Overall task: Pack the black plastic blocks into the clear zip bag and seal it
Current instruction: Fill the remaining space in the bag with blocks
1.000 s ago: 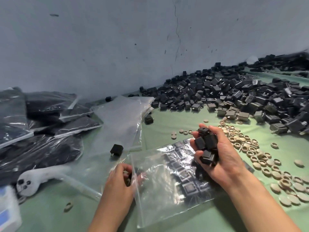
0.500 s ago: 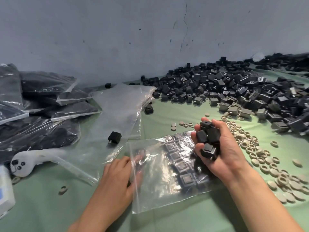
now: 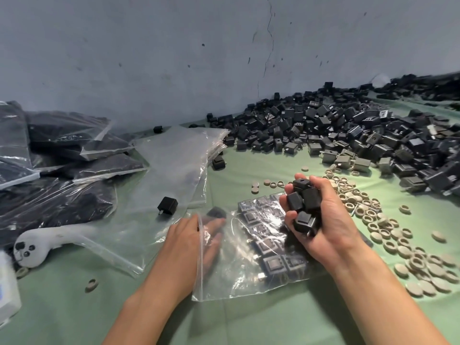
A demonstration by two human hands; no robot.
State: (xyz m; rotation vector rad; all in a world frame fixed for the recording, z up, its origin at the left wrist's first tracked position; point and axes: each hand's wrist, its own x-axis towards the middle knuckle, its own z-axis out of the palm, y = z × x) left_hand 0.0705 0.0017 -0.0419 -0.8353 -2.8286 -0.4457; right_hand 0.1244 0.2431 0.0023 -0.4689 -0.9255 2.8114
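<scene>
A clear zip bag (image 3: 231,277) lies flat on the green table, its open mouth to the left. Several black blocks (image 3: 268,242) lie in rows inside it. My left hand (image 3: 184,242) reaches into the mouth with fingers stretched out, and a single black block (image 3: 216,211) lies at the fingertips inside the bag. My right hand (image 3: 331,230) hovers over the bag's right end and grips a handful of black blocks (image 3: 302,202). A big pile of loose black blocks (image 3: 348,135) covers the table behind, against the wall.
Empty clear bags (image 3: 174,165) are stacked at centre left, one loose block (image 3: 167,205) on them. Filled bags (image 3: 62,155) are heaped at far left. Beige rings and caps (image 3: 388,232) are scattered right. A white controller (image 3: 37,242) and a white box (image 3: 7,287) sit lower left.
My left hand has gone from curled at the bag's mouth to reaching inside it with fingers stretched. My right hand still grips its handful of blocks above the bag.
</scene>
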